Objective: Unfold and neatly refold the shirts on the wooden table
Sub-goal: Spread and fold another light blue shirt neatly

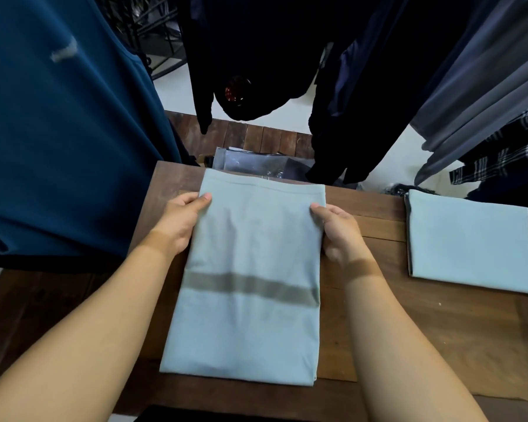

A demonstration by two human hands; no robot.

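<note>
Shirt (250, 269) lies on table (378, 330) between left grip (177, 223) and right grip (339, 233), each pinching a far corner.

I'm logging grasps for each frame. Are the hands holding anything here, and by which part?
Both grip the folded pale blue shirt near its far end: left hand on its left edge, right hand on its right edge, thumbs on top.

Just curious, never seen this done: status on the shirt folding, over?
Left hand, right hand: each grips a side edge of the pale shirt. Shirt folded, flat on table. Second folded shirt well clear.
</note>
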